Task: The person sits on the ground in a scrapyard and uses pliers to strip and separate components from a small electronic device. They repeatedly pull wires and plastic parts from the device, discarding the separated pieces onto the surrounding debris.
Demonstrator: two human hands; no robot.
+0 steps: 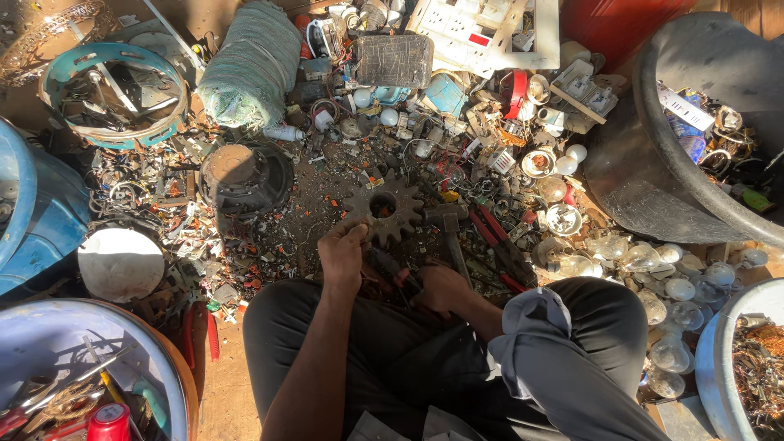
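Hard sunlight falls across a bare dirt floor (pixel 322 192) in the middle of the frame, deep shadow at the lower edge. A brown wooden surface (pixel 196 16) shows along the top.

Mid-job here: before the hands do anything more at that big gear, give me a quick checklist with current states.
1. Left hand placed: at the toothed rim of the rusty gear, ok.
2. Right hand grip: closed around dark-handled pliers; whether the tool's tip is closed, cannot tell.
3. Hammer within reach: lying beside the gear, ok.
4. Red-handled cutters free: lying untouched, ok.
5. Glass bulbs near the right knee: close, not ok.
6. Ground around gear clear: littered with scrap, not ok.
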